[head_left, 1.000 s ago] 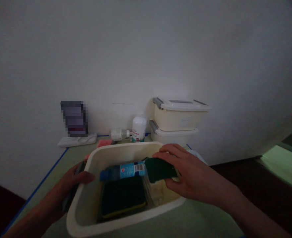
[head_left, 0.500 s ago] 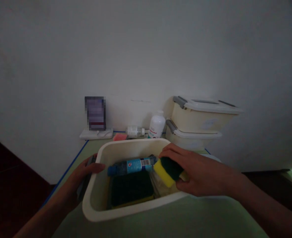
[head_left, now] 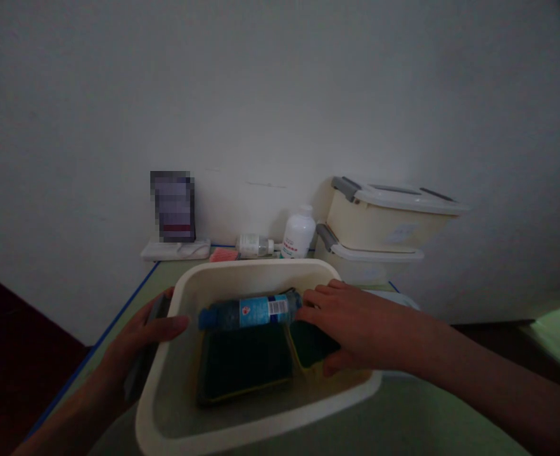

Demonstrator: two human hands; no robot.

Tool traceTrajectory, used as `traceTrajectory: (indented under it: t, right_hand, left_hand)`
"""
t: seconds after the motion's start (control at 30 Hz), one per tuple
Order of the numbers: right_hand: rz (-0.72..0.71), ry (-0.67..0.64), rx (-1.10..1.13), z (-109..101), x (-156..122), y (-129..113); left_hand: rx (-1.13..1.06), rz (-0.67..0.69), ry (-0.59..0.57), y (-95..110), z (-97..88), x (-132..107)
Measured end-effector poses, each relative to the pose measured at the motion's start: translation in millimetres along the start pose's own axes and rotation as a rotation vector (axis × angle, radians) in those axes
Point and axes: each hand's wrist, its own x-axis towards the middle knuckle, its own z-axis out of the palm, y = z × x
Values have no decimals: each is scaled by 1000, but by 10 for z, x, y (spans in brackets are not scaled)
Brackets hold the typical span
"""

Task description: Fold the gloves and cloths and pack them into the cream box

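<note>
A cream plastic storage box point(head_left: 170, 437) sits open before me. My left hand point(head_left: 149, 332) grips its left side at the grey latch point(head_left: 143, 345), thumb over the rim. Down inside the box, my right hand point(head_left: 339, 323) has its fingers and thumb around a green-and-yellow scouring sponge point(head_left: 311, 345), which lies green side up and is partly hidden by the hand. Left of it is a larger dark green scouring sponge point(head_left: 246, 358) with a yellow edge. Behind both, a plastic bottle with a blue label point(head_left: 256, 310) lies on its side.
Two lidded cream boxes point(head_left: 379, 221) are stacked at the back right. Against the wall are a white bottle point(head_left: 299, 234), a clear bottle point(head_left: 254, 245) on its side, a pink item point(head_left: 223, 254) and a blurred-out screen point(head_left: 173, 206) on a white base. A pale lid-like item point(head_left: 394, 299) lies right of the box.
My right hand has lowered the smaller sponge into the box, turning it from tilted to flat beside the larger one. The view has shifted slightly, and my left hand keeps its grip.
</note>
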Motion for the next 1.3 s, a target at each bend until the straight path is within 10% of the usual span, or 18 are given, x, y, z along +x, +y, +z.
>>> traceTrajectory:
  t: [0.53,1.3]
  right_hand:
    - [24,-64,-46,197,142,-63]
    - [-63,-78,18,147,300,-175]
  left_hand:
    - [-240,-115,7,-74,-35,28]
    - [23,-197,-33,34,-56,81]
